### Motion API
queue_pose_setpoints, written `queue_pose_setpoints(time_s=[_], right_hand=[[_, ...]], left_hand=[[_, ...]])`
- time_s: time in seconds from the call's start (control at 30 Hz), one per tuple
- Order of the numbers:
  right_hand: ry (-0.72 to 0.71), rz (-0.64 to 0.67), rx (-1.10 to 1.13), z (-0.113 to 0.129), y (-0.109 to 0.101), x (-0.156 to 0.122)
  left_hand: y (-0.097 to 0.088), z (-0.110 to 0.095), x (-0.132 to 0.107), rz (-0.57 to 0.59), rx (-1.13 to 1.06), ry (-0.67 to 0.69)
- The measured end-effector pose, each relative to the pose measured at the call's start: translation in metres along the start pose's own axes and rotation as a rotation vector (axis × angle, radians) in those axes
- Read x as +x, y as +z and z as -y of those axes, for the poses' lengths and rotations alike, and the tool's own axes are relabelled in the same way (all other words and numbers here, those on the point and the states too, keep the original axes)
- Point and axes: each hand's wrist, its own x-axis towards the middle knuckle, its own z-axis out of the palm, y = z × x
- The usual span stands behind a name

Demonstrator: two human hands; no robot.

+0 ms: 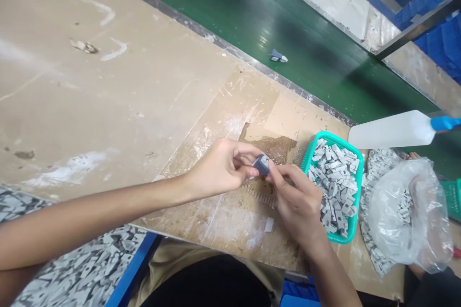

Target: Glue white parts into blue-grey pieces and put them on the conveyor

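Over the worn wooden bench, my left hand (230, 165) is closed in a pinch on a small dark blue-grey plastic part (260, 164). A paler grey piece shows on the part's upper right side. Thumb and fingers of my right hand (297, 196) press together at that same side, touching the part; whether they pinch a separate small piece is hidden. Just right of my right hand stands a turquoise plastic basket (360, 172), filled with small light grey pieces (334, 177).
A green conveyor belt (230, 24) runs beyond the bench, with a blue-and-white part (278, 56) on it. At right lie a white bottle (392, 129) and a clear plastic bag (392, 220) of pieces. A blue-rimmed bin (131, 268) of grey parts sits lower left.
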Motion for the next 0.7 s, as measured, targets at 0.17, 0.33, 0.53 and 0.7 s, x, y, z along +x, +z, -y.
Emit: queue_pose_setpoints(time_s=[0.17,0.33,0.53,0.7], right_hand=[[0.072,-0.007,0.061,-0.003,0.005,0.000],[0.229,-0.005,0.198,-0.002,-0.012,0.005],[0.383,-0.321,0.072,-0.009,-0.047,-0.007],[0.535,-0.541,-0.031,-0.033,-0.068,-0.017]], left_hand=[[0.002,0.001,0.001,0.060,0.002,-0.015],[0.001,0.000,0.002,0.211,-0.350,-0.137],[-0.013,-0.008,0.005,0.101,-0.595,-0.285],[-0.020,-0.005,0.005,0.102,-0.610,-0.283]])
